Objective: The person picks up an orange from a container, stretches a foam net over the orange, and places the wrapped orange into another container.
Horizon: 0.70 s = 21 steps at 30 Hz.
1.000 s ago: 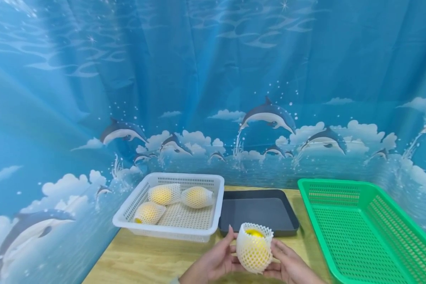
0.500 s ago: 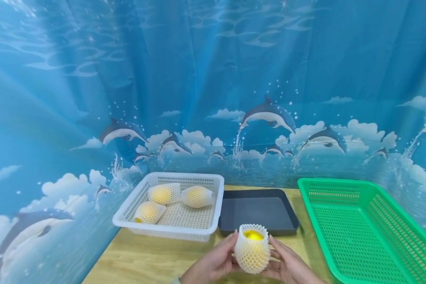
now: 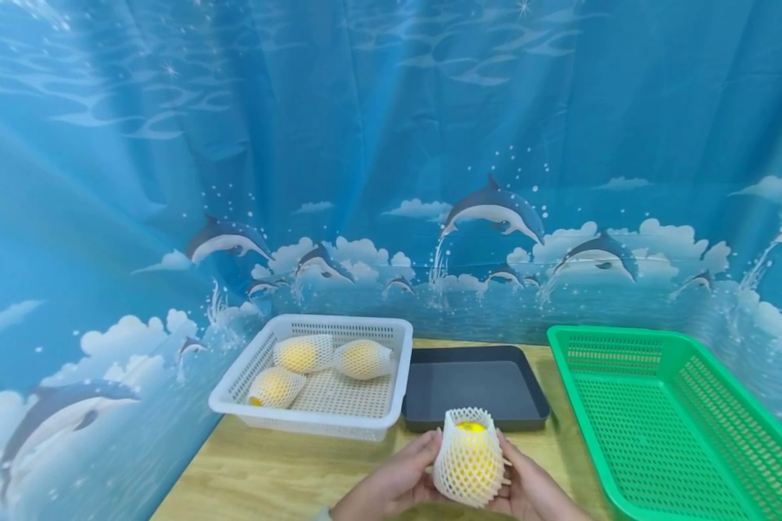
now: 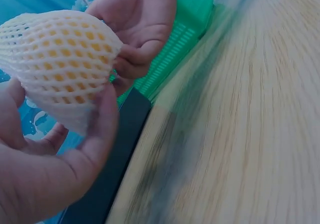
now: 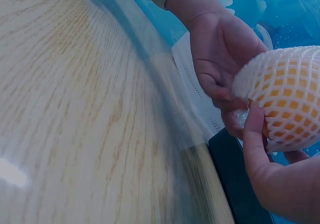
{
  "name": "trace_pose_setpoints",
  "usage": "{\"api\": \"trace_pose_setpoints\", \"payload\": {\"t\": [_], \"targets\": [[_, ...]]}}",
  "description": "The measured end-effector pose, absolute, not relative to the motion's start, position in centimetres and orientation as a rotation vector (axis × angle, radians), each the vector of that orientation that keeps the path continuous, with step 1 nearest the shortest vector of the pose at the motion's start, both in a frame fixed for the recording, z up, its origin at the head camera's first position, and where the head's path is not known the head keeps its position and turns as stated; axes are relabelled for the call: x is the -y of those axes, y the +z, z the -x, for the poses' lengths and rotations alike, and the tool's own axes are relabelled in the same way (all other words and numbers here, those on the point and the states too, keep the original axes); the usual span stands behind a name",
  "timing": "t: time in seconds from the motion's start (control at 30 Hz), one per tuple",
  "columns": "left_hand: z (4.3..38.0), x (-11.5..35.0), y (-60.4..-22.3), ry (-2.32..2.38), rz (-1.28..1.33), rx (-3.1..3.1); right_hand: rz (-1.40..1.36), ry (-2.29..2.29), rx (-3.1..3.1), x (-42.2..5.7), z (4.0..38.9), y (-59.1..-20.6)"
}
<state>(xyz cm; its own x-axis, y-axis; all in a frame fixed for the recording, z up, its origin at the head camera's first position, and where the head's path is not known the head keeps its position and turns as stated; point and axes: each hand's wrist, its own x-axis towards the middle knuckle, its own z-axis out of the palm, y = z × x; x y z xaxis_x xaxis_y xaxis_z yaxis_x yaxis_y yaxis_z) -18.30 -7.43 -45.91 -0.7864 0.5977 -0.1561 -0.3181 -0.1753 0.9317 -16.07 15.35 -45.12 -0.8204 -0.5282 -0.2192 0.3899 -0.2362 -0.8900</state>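
Note:
A yellow fruit in a white foam net is held between both hands, in front of the dark tray in the head view. My left hand grips its left side, thumb and fingers curled about the net. On the other side my right hand holds it with bent fingers. The net's open end faces up and bares the fruit's yellow top. In the left wrist view the left thumb and fingers press into the mesh. Fingertips of the right hand touch the net's lower edge in the right wrist view.
A white basket at the left holds 3 netted yellow fruits. Beside it lies a dark grey tray. A large green basket stands at the right. All rest on a wooden table before a blue dolphin curtain.
The netted fruit shifted slightly left, then back right, and now leans a little. My left thumb, raised earlier, has come down against the net. Baskets and tray stay put.

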Motion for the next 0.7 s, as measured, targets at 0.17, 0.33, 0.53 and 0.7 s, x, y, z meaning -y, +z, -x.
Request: {"api": "trace_pose_setpoints", "payload": {"t": [0.17,0.33,0.53,0.7], "targets": [[18.3,7.34,-45.9,1.995,-0.275,-1.6,0.183,-2.095,-1.411,-15.4,16.1,-45.22],[18.66,6.92,-45.76,2.092,-0.232,-1.654,0.2,-2.119,-1.379,-15.59,16.23,-45.34],[18.76,6.61,-45.69,2.182,-0.255,-1.667,0.127,-2.154,-1.396,-15.5,16.17,-45.42],[18.63,6.72,-45.48,2.133,-0.337,-1.661,0.089,-2.174,-1.412,-15.36,16.23,-45.31]]}}
